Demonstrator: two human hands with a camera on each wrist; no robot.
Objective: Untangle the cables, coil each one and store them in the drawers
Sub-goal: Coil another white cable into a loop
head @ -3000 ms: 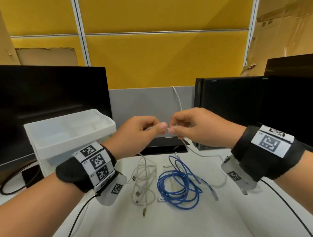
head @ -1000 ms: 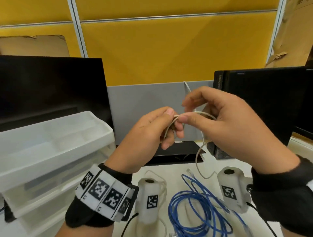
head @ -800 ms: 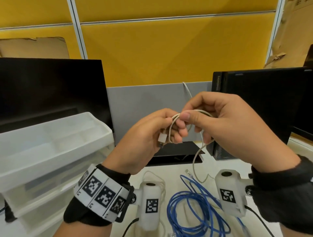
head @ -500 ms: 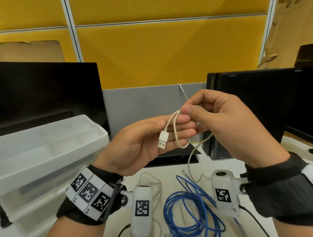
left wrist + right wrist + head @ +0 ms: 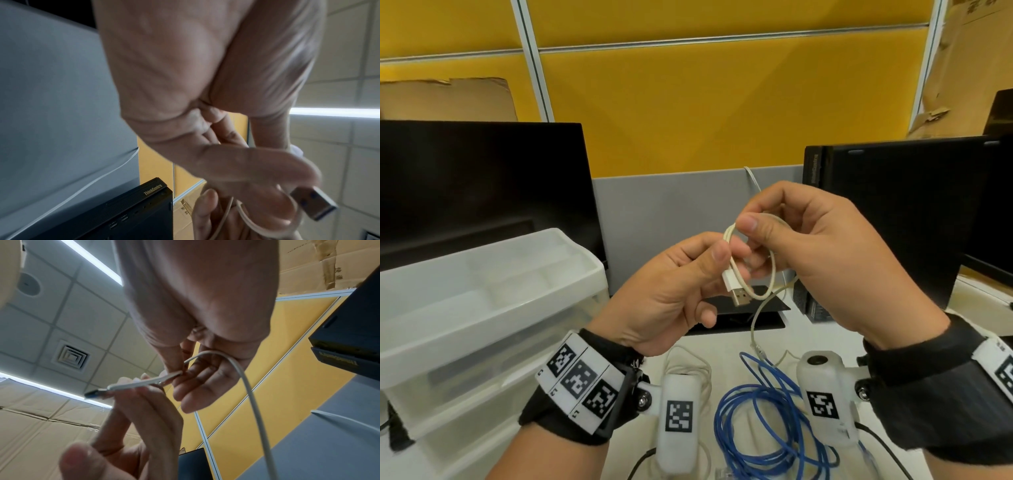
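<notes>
A white USB cable point(image 5: 770, 274) is held in the air above the desk, bent into a small loop. My left hand point(image 5: 681, 284) pinches it near the USB plug point(image 5: 738, 295), which also shows in the left wrist view point(image 5: 314, 204). My right hand point(image 5: 808, 246) pinches the top of the loop between thumb and forefinger, and the cable point(image 5: 246, 386) trails down from there towards the desk. A blue cable point(image 5: 767, 421) lies in a loose coil on the desk below my hands. Another white cable point(image 5: 688, 359) lies left of it. The white plastic drawer unit point(image 5: 482, 308) stands at left.
A black monitor point(image 5: 482, 185) stands behind the drawer unit, and a black mini PC point(image 5: 893, 222) with a second monitor stands at right. A grey and yellow partition point(image 5: 688, 113) closes the back. A thin white wire point(image 5: 753, 180) runs up the partition.
Both hands rose from the desk with the white cable. A loop formed between them, and the USB plug now hangs out below my left thumb, pointing down and right.
</notes>
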